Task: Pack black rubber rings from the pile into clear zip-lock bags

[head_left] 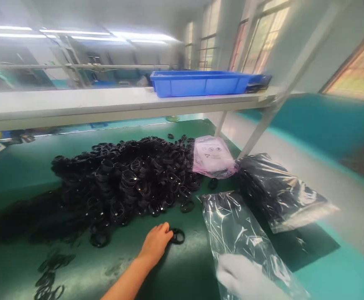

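My left hand (157,241) is bare and closed on the edge of a black ring-shaped band (178,236) just above the green table. My right hand (243,271), in a white glove, is over the lower part of a clear plastic bag (232,225) that lies flat; motion blurs its fingers, so its grip cannot be made out. Behind my left hand a large heap of similar black bands (138,175) spreads across the table. One single band (187,206) lies at the heap's near edge, and a loose cluster of bands (49,279) sits at the lower left.
A pink-tinted bag with a printed white label (213,154) lies right of the heap. Beside it is a clear bag full of black items (275,191) near the table's right edge. A white shelf (76,102) crosses above, bearing a blue bin (200,83); a slanted post (263,125) supports it.
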A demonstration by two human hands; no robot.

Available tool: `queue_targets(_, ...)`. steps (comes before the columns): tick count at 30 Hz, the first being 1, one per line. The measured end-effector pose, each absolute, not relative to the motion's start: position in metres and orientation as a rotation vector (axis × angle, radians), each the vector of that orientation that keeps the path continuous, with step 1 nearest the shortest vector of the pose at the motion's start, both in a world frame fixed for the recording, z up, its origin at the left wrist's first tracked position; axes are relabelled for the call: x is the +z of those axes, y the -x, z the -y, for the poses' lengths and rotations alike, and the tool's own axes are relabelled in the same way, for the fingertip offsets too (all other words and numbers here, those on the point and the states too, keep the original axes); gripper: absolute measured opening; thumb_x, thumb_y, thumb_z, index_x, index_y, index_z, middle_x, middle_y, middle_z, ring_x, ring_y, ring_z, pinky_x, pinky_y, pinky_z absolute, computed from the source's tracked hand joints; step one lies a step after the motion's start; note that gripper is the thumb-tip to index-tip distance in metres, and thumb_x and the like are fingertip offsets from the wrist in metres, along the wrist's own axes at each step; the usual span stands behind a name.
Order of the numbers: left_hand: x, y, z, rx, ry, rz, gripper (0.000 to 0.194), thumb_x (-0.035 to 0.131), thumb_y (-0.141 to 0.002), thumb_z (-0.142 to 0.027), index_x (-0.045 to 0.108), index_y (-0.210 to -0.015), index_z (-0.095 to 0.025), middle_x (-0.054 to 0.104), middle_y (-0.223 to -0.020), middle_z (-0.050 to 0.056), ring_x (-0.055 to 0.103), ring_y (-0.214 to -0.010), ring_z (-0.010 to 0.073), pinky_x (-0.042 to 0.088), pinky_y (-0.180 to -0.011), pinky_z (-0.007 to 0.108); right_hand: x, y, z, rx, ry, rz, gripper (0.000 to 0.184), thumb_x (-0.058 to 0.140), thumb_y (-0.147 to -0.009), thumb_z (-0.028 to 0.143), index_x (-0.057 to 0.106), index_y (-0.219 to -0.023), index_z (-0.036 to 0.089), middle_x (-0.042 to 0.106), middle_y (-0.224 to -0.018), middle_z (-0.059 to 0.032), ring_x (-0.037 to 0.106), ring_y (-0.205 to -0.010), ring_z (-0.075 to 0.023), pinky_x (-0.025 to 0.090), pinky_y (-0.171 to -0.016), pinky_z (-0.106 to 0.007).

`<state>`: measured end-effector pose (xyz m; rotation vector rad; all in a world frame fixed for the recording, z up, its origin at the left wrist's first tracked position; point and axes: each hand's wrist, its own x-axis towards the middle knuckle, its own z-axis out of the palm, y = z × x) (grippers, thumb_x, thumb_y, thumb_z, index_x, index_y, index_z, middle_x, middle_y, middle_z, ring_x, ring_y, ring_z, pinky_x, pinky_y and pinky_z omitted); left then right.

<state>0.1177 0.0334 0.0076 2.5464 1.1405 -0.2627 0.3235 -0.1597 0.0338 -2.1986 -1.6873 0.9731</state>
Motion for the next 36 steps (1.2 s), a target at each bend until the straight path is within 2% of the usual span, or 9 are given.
queue_targets(3,0.017,-0.091,-0.04,-0.187,-2.438,-1.055,0.03,0.036,-0.078,-0.009,0.058,-0.087,-0.028,0.052,-0.103,-0.003,0.049,-0.091,0.0127,0.034,-0.077,0.024,0.031,-0.271,0.1,0.782,2.144,1.826,0.026,0.041,-0.079,0.03,0.06,-0.095,0.023,0.06,-0.094,-0.0045,0.052,-0.089,-0.0205,0.038,-0.08,-0.032)
queue_targets(6,0.024,-0.082,-0.055,-0.01,-2.365,-1.174,0.031,0.034,-0.081,-0.013,0.053,-0.099,-0.029,0.051,-0.108,-0.004,0.051,-0.092,0.0106,0.036,-0.078,0.022,0.006,-0.224,0.057,0.578,2.23,1.855,0.06,0.056,-0.067,0.027,0.043,-0.125,0.02,0.049,-0.122,-0.0113,0.043,-0.109,-0.0297,0.034,-0.089,-0.041)
queue_targets(9,0.026,-0.098,-0.075,0.109,-2.406,-1.369,0.027,0.036,-0.083,-0.021,0.048,-0.107,-0.026,0.05,-0.109,0.0,0.052,-0.095,0.013,0.038,-0.077,0.024,-0.017,-0.199,0.032,0.484,2.303,1.914,0.083,0.065,-0.059,0.025,0.03,-0.133,0.016,0.042,-0.129,-0.0159,0.04,-0.111,-0.0341,0.033,-0.089,-0.048)
queue_targets(14,0.027,-0.157,-0.102,0.056,-2.421,-1.69,0.034,0.051,-0.075,-0.035,0.05,-0.101,-0.014,0.051,-0.101,0.01,0.051,-0.096,0.0234,0.039,-0.078,0.033,-0.028,-0.202,0.013,0.61,2.356,1.839,0.067,0.065,-0.056,0.012,0.047,-0.121,0.013,0.057,-0.102,-0.016,0.05,-0.095,-0.0316,0.04,-0.078,-0.047)
queue_targets(20,0.026,-0.135,-0.098,-0.022,-2.339,-1.588,0.036,0.05,-0.074,-0.036,0.05,-0.106,-0.02,0.051,-0.106,0.006,0.052,-0.096,0.0197,0.039,-0.079,0.029,-0.031,-0.238,0.037,1.002,2.005,1.384,0.055,0.052,-0.07,0.022,0.042,-0.124,0.018,0.052,-0.12,-0.0093,0.05,-0.108,-0.0209,0.04,-0.091,-0.034)
queue_targets(24,0.019,-0.086,-0.049,-0.232,-2.135,-1.502,0.039,0.055,-0.07,-0.032,0.052,-0.107,-0.024,0.053,-0.107,0.004,0.053,-0.096,0.0195,0.039,-0.083,0.029,-0.031,-0.248,0.056,1.264,1.648,0.933,0.056,0.055,-0.068,0.027,0.045,-0.122,0.019,0.05,-0.125,-0.0088,0.047,-0.115,-0.0211,0.035,-0.098,-0.036)
queue_targets(26,0.016,-0.075,-0.022,-0.22,-2.099,-1.513,0.045,0.054,-0.069,-0.027,0.049,-0.114,-0.024,0.05,-0.114,0.004,0.048,-0.106,0.0213,0.035,-0.09,0.031,-0.025,-0.244,0.06,1.342,1.645,0.844,0.057,0.058,-0.066,0.031,0.047,-0.12,0.018,0.051,-0.123,-0.0101,0.048,-0.113,-0.0229,0.037,-0.096,-0.039)
queue_targets(30,0.02,-0.076,0.015,0.021,-1.96,-1.292,0.077,0.063,-0.062,-0.031,0.03,-0.131,-0.03,0.036,-0.134,0.002,0.041,-0.116,0.0212,0.033,-0.097,0.03,-0.016,-0.229,0.062,1.655,1.463,0.651,0.064,0.054,-0.068,0.048,0.041,-0.124,0.019,0.057,-0.111,-0.0132,0.057,-0.096,-0.0269,0.05,-0.071,-0.041)
queue_targets(36,0.015,-0.063,0.036,0.194,-1.891,-1.107,0.093,0.074,-0.049,-0.037,0.033,-0.132,-0.025,0.037,-0.135,0.005,0.037,-0.122,0.0245,0.029,-0.104,0.034,-0.031,-0.202,0.065,1.601,1.425,0.905,0.068,0.064,-0.053,0.054,0.055,-0.109,0.016,0.063,-0.101,-0.0143,0.057,-0.096,-0.0298,0.047,-0.077,-0.042)
